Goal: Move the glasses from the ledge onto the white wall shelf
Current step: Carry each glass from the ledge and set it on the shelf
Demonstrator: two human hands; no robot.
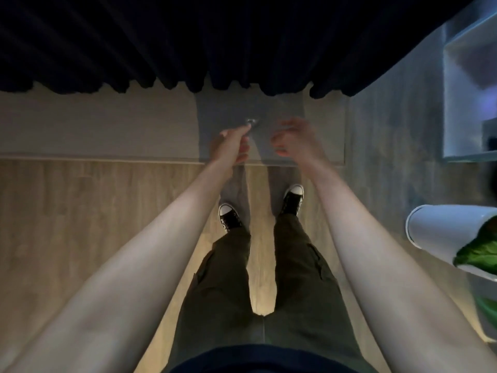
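The left hand [231, 142] pinches a glass [250, 122] over the ledge [107, 130]. The right hand [291, 138] (blurry) has curled fingers [279, 150]; I cannot tell if they hold anything.

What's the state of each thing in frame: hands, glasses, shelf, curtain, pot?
left hand: closed on a glass, over the ledge.
glass: clear, at the left fingertips; too blurred to tell whether it is lifted.
right hand: fingers curled, blurred; holding anything or not, cannot tell.
ledge: bare left of the hands.
white wall shelf: open-fronted; contents unclear.
curtain: drawn, hem above the ledge.
white pot: holds a green plant.
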